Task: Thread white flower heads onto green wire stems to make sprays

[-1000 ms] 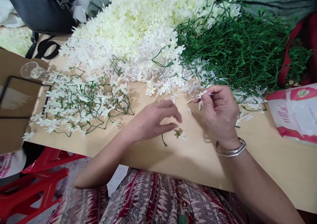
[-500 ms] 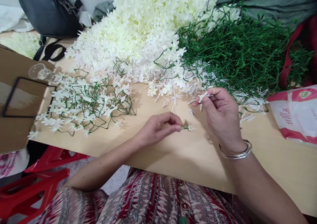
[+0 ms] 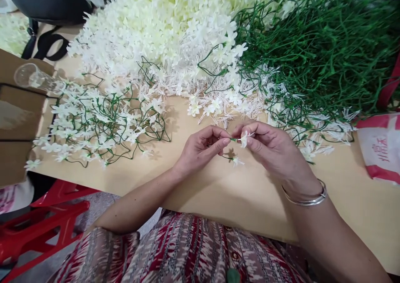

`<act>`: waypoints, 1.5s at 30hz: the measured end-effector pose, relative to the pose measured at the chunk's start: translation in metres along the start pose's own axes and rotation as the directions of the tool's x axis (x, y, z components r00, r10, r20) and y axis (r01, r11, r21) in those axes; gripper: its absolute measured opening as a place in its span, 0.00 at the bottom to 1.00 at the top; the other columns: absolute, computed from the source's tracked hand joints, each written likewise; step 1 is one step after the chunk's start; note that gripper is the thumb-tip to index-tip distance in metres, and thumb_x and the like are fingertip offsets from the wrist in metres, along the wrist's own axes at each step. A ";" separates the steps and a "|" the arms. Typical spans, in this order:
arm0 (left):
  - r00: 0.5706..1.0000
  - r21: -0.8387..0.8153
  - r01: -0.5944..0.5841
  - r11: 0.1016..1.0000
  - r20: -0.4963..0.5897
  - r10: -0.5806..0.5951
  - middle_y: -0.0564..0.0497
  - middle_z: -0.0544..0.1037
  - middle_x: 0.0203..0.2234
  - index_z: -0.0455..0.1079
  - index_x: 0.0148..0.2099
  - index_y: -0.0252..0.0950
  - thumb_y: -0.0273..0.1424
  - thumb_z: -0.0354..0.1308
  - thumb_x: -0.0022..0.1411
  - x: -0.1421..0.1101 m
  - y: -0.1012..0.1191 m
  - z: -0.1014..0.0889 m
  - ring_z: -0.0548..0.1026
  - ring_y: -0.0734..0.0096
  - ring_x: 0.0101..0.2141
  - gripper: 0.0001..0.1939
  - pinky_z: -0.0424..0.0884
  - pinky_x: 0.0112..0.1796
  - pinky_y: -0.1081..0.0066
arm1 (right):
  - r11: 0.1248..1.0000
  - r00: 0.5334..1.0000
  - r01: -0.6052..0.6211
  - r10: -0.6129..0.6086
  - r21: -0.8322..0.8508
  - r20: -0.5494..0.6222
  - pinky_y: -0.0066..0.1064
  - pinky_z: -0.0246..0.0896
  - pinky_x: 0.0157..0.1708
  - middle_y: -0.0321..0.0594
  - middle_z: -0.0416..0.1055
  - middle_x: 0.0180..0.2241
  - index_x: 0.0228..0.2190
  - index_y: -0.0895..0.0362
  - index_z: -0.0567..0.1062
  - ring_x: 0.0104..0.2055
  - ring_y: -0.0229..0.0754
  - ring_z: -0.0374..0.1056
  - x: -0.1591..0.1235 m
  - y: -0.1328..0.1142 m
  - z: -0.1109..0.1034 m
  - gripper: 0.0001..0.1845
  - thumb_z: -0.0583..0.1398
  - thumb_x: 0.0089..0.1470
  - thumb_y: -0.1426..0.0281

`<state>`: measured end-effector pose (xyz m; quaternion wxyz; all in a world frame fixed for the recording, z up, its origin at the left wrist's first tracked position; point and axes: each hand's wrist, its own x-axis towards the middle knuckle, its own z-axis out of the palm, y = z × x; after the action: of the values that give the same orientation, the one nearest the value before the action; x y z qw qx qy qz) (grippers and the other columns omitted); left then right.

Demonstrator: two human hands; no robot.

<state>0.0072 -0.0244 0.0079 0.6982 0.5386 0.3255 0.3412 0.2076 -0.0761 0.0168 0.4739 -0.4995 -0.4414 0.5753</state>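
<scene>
My left hand (image 3: 204, 147) pinches a green plastic stem (image 3: 233, 139) between thumb and fingers. One branch of it hangs below and ends in a white artificial flower (image 3: 236, 161). Closed on a small white flower (image 3: 244, 139), my right hand (image 3: 270, 149) holds it against the tip of the stem, with its pale thin stamen between the fingers. Whether the flower is fully seated on the tip I cannot tell. Left of my hands lies a heap of flowered stems (image 3: 103, 124). White stamens (image 3: 223, 118) are scattered just beyond my fingers.
A large pile of white petals (image 3: 150, 20) fills the back of the table (image 3: 206, 204). Bare green stems (image 3: 318, 53) are heaped at the back right, beside a pink-and-white packet (image 3: 379, 145). A clear plastic cup (image 3: 26, 75) lies by a cardboard box (image 3: 18, 158) at left.
My right hand has moved down and left with the white flower, bringing it to the stem in my left hand. My left hand has risen slightly. The view has shifted a little.
</scene>
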 end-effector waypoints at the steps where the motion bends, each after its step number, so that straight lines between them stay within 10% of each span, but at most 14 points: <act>1: 1.000 -0.005 0.000 1.000 -0.004 0.000 0.55 0.77 0.30 0.77 0.40 0.36 0.47 0.72 0.65 0.000 0.000 0.000 0.72 0.81 0.26 0.19 0.73 0.31 0.76 | 1.000 1.000 0.001 -0.001 -0.009 -0.003 0.40 0.71 0.46 0.40 0.80 0.44 0.36 0.49 0.80 0.43 0.46 0.73 0.000 0.000 0.000 0.15 0.70 0.60 0.52; 17: 0.997 0.015 0.009 1.000 -0.080 -0.008 0.52 0.81 0.26 0.74 0.40 0.35 0.50 0.71 0.65 -0.005 -0.007 0.006 0.80 0.75 0.26 0.22 0.80 0.33 0.74 | 0.972 0.979 0.107 -0.140 -0.212 -0.147 0.38 0.73 0.43 0.40 0.81 0.41 0.37 0.50 0.78 0.41 0.44 0.76 -0.004 0.008 0.017 0.08 0.67 0.64 0.59; 45: 0.998 0.071 0.008 0.997 -0.070 -0.003 0.53 0.80 0.25 0.74 0.39 0.36 0.54 0.69 0.65 -0.005 -0.009 0.006 0.82 0.72 0.25 0.24 0.79 0.31 0.72 | 0.991 0.998 0.043 -0.048 -0.129 -0.039 0.37 0.75 0.39 0.35 0.80 0.33 0.34 0.49 0.79 0.36 0.43 0.77 0.009 0.011 0.007 0.06 0.71 0.58 0.64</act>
<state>0.0106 -0.0330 0.0011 0.6679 0.5498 0.3632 0.3461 0.1987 -0.0687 0.0058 0.4630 -0.5307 -0.4786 0.5243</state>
